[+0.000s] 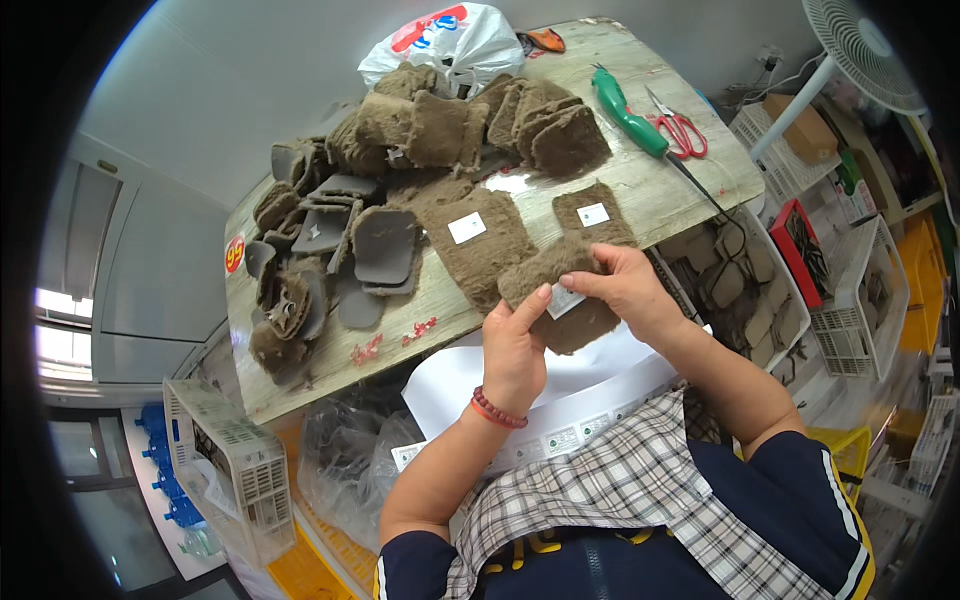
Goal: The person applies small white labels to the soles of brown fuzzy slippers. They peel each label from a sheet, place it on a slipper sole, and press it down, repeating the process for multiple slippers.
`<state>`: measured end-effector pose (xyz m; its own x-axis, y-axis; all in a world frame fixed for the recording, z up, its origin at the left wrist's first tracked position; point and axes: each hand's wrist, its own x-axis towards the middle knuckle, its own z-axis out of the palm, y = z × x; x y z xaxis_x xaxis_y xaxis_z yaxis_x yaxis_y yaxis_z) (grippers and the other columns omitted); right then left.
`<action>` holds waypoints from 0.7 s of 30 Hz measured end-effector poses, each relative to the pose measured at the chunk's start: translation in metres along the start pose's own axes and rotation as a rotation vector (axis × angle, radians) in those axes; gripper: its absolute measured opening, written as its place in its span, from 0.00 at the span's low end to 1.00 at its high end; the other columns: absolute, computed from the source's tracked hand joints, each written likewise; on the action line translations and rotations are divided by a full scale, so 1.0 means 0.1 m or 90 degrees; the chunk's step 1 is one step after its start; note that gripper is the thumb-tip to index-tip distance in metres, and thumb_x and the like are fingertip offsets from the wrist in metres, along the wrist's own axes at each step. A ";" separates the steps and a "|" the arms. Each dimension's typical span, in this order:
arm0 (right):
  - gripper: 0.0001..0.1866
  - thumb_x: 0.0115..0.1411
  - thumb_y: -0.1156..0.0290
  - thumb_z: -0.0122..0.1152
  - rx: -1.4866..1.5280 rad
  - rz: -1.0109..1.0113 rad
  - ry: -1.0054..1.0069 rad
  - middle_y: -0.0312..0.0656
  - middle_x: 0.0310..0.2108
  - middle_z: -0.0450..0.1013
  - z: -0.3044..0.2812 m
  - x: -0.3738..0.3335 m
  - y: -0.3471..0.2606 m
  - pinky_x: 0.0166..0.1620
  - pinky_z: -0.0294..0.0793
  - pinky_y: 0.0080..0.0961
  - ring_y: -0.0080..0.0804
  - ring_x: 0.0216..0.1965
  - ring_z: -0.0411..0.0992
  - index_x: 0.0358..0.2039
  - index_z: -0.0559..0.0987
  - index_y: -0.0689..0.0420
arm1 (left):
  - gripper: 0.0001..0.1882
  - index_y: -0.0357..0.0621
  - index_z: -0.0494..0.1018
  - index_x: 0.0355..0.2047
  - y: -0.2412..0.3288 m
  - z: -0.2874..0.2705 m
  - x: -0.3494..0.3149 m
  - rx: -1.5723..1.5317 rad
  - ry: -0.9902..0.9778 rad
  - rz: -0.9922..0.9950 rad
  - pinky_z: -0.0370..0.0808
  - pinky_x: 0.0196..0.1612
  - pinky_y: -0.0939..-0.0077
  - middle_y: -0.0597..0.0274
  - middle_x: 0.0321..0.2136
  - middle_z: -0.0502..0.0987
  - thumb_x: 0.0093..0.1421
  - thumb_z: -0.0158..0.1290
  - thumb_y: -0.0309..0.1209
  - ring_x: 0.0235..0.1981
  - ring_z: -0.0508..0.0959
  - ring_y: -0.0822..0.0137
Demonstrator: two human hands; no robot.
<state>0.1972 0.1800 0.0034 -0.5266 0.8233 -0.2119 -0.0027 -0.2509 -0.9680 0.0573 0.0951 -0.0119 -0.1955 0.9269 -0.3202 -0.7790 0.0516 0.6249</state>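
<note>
Brown pad (587,332) grasped in both hands

Leftmost, the pad's left side is pinched by the left hand (516,350). Between the thumbs, a white label (566,301) is carried on the pad, over the table's (722,188) near edge. Its right side is gripped by the right hand (637,290). Neither hand is nearer; the long axis cannot be told.

A workshop, probably, though the edges warp: worktable (735,170), heaped brown pads (440,130), red-handled scissors (682,133), plastic crates (848,335).
</note>
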 end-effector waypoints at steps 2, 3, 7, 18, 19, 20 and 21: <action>0.09 0.56 0.70 0.66 -0.039 0.011 -0.012 0.32 0.27 0.74 -0.05 -0.02 0.06 0.31 0.70 0.16 0.14 0.29 0.69 0.32 0.78 0.63 | 0.14 0.35 0.71 0.47 -0.07 -0.02 -0.01 0.030 0.014 0.000 0.75 0.46 0.75 0.59 0.43 0.78 0.61 0.54 0.25 0.43 0.78 0.69; 0.10 0.56 0.70 0.66 -0.038 0.023 -0.043 0.32 0.28 0.74 -0.09 -0.02 0.06 0.33 0.71 0.16 0.15 0.30 0.69 0.34 0.78 0.63 | 0.14 0.35 0.71 0.47 -0.10 -0.03 -0.02 0.039 0.021 -0.006 0.75 0.46 0.75 0.58 0.43 0.78 0.61 0.54 0.25 0.43 0.78 0.69; 0.13 0.62 0.68 0.61 -0.052 0.038 -0.084 0.30 0.34 0.74 -0.39 0.14 0.05 0.35 0.70 0.16 0.14 0.33 0.68 0.44 0.77 0.60 | 0.14 0.34 0.70 0.47 -0.15 -0.08 -0.04 0.077 0.047 -0.042 0.76 0.48 0.73 0.57 0.44 0.78 0.62 0.53 0.25 0.43 0.78 0.68; 0.07 0.54 0.71 0.63 -0.684 -0.230 0.149 0.37 0.37 0.70 -0.97 0.94 0.34 0.44 0.73 0.33 0.37 0.43 0.72 0.35 0.80 0.51 | 0.15 0.35 0.67 0.50 -0.03 0.00 0.03 0.139 0.059 -0.131 0.76 0.50 0.67 0.55 0.45 0.77 0.64 0.48 0.24 0.46 0.79 0.63; 0.08 0.53 0.71 0.64 -0.702 -0.235 0.143 0.37 0.37 0.70 -0.97 0.96 0.36 0.44 0.73 0.33 0.37 0.43 0.71 0.35 0.80 0.51 | 0.14 0.34 0.67 0.50 0.00 0.02 0.03 0.142 0.052 -0.134 0.76 0.51 0.67 0.54 0.45 0.77 0.64 0.48 0.24 0.46 0.78 0.63; 0.08 0.52 0.72 0.64 -0.720 -0.240 0.137 0.36 0.37 0.70 -0.98 0.98 0.38 0.45 0.73 0.33 0.36 0.44 0.71 0.35 0.80 0.51 | 0.14 0.34 0.67 0.50 0.03 0.05 0.04 0.145 0.046 -0.137 0.75 0.51 0.67 0.54 0.46 0.77 0.63 0.48 0.24 0.46 0.78 0.63; 0.09 0.52 0.74 0.64 -0.720 -0.288 0.126 0.37 0.37 0.70 -1.00 0.99 0.40 0.45 0.73 0.33 0.37 0.44 0.71 0.36 0.80 0.51 | 0.14 0.34 0.67 0.49 0.05 0.10 0.05 0.147 0.039 -0.140 0.75 0.52 0.67 0.54 0.46 0.77 0.63 0.48 0.23 0.47 0.78 0.63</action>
<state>0.2299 0.3022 -0.0693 -0.5316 0.8088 0.2514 0.6377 0.5775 -0.5098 0.0582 0.1033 -0.0035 -0.0792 0.8604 -0.5035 -0.6519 0.3374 0.6791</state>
